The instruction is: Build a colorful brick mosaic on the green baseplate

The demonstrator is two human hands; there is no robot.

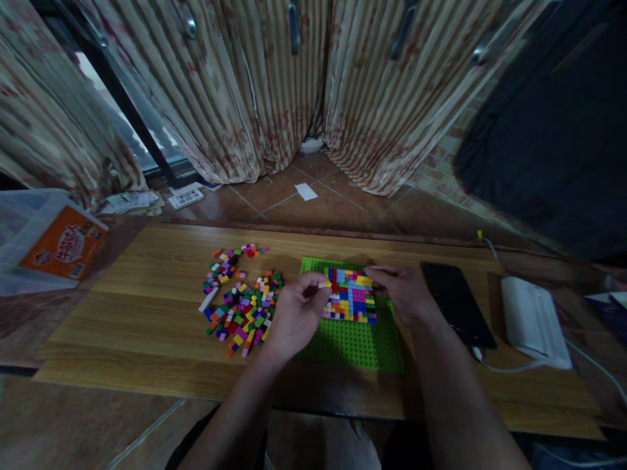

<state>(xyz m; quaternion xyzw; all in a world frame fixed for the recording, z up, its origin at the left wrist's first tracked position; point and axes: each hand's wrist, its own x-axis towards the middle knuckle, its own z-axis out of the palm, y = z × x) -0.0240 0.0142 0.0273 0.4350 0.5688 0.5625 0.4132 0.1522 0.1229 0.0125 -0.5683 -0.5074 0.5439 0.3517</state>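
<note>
My left hand [298, 313] pinches a small yellow toy brick [324, 284] between thumb and fingertips, above the left edge of a brick panel [355, 299]. This rectangular panel is packed with bricks of many colours. It lies over the upper part of a bright green studded baseplate [360, 349]. My right hand [404, 292] has its fingers closed at the panel's upper right corner; the exact contact is partly hidden. To the left, a loose heap of bricks [247, 310] in many colours spreads over the wooden table [147, 294].
A black tablet [458, 303] with a cable plugged in lies right of my right hand. Beyond it stands a white box-shaped device [533, 320] with cables. A clear plastic bin [29, 261] with an orange label is at far left. Striped curtains [274, 98] hang behind.
</note>
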